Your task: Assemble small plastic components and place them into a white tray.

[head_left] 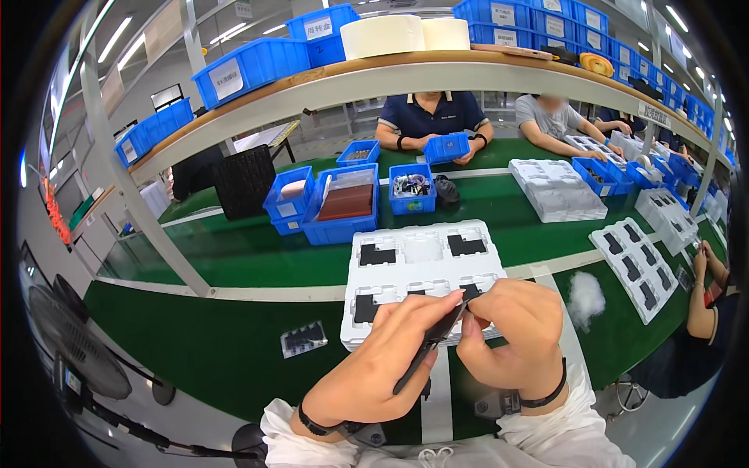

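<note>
My left hand (pixel 382 363) grips a thin dark tool (pixel 425 347), like tweezers, angled up toward the right. My right hand (pixel 511 331) pinches a small black flat part (pixel 470 294) at the tool's tip, fingers closed on it. Both hands hover over the near edge of a white moulded tray (pixel 421 248) on the green bench. The tray's pockets hold several black flat parts (pixel 378 255); its middle pocket is bare. Dark bands circle both my wrists.
A small packet with black pieces (pixel 304 339) lies left of the tray. A white cotton wad (pixel 585 296) lies to the right. Blue bins (pixel 341 204) stand behind the tray. More white trays (pixel 636 265) and other seated people line the far and right sides.
</note>
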Demonstrator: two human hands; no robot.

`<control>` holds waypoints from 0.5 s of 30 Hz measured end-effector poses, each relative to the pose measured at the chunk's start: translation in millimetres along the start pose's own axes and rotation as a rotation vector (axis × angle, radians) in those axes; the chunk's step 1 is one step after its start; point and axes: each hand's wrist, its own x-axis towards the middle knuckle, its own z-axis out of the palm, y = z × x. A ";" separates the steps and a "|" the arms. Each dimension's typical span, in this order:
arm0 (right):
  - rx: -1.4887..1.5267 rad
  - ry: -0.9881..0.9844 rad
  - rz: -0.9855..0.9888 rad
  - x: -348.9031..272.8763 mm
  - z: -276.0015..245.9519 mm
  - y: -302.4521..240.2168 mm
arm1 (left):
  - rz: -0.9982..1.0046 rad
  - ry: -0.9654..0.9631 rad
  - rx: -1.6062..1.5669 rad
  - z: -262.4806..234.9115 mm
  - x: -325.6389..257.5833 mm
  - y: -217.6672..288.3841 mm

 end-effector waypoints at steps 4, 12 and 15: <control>-0.026 0.009 0.005 -0.7 0.1 -1.0 | -0.020 0.026 0.047 4.0 1.4 1.0; -0.063 -0.066 0.040 -2.3 -2.1 -3.0 | 0.050 0.060 0.201 9.4 2.7 -7.8; -0.109 -0.110 0.041 -1.7 -4.2 -4.1 | 0.150 0.062 0.290 11.9 3.4 -13.7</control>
